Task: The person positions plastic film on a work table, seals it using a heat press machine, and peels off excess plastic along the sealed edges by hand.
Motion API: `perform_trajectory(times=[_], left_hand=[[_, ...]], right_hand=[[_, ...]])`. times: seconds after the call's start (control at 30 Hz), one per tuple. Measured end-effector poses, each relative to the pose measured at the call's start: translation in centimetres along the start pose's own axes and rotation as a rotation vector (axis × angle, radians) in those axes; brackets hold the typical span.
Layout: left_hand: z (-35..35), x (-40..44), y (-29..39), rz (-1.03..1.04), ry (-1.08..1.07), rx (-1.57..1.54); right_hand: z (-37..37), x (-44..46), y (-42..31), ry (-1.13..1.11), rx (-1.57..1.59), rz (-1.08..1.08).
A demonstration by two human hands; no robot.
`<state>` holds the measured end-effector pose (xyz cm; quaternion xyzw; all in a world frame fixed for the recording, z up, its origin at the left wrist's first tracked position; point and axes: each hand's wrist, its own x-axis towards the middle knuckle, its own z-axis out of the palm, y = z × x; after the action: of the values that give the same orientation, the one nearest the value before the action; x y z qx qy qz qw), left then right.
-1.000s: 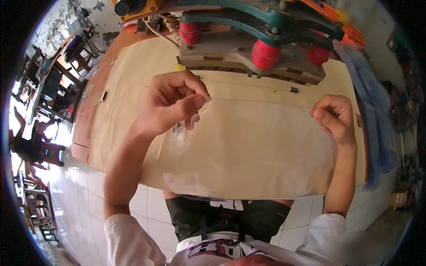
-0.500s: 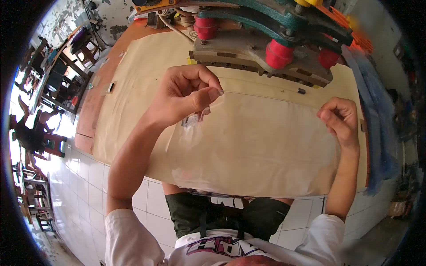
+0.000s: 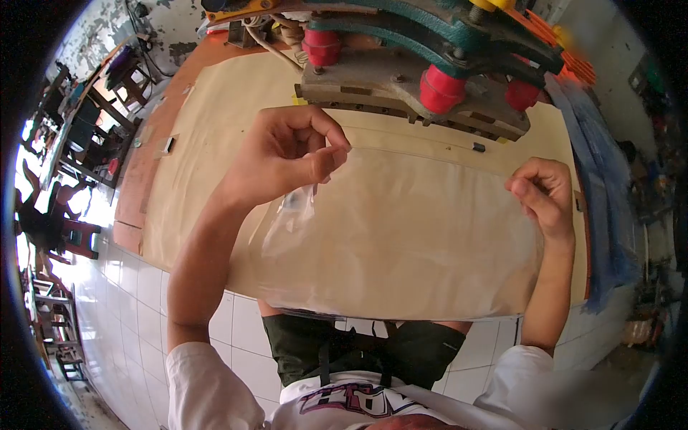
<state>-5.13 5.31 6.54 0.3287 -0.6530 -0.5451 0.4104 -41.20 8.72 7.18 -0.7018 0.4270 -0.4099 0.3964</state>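
Note:
A clear plastic sheet (image 3: pixel 408 229) hangs between my two hands over the table covering and reaches the table's near edge. My left hand (image 3: pixel 297 147) pinches its upper left corner between thumb and index finger, the other fingers curled. At its upper right corner, my right hand (image 3: pixel 541 193) is closed in a similar pinch. The sheet's top edge runs almost straight from hand to hand, just in front of the machine's metal press bar (image 3: pixel 373 89). Wrinkles and glare show on the plastic below my left hand.
Green machine arms (image 3: pixel 401 36) with red knobs (image 3: pixel 442 89) stand over the far side. Pale paper covers the wooden table (image 3: pixel 136 208). Blue plastic (image 3: pixel 602 201) drapes at the right edge. A small dark block (image 3: pixel 479 147) lies near the bar. Stools (image 3: pixel 80 236) stand at the far left.
The camera view has shifted slightly. My left hand's fingers have curled a little more around the corner, and the loose plastic flap below them has changed shape. My right hand keeps its pinch.

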Motion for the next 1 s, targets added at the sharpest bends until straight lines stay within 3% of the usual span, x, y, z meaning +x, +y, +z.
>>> perform_trajectory(times=[0.23,0.67,0.83,1.0], left_hand=[[0.1,-0.1,-0.7,0.100,0.076,0.139],[0.3,-0.2,-0.3,0.051,0.058,0.075],[0.1,0.4,-1.7,0.269,0.034,0.086],[0.1,0.4,-1.4,0.313,0.024,0.098]], right_hand=[[0.0,0.0,-0.3,0.005,-0.029,-0.024],[0.0,-0.3,-0.7,0.024,-0.064,-0.018],[0.2,-0.5,-0.7,0.056,-0.050,-0.032],[-0.1,-0.4,-0.4,0.045,-0.052,-0.021]])
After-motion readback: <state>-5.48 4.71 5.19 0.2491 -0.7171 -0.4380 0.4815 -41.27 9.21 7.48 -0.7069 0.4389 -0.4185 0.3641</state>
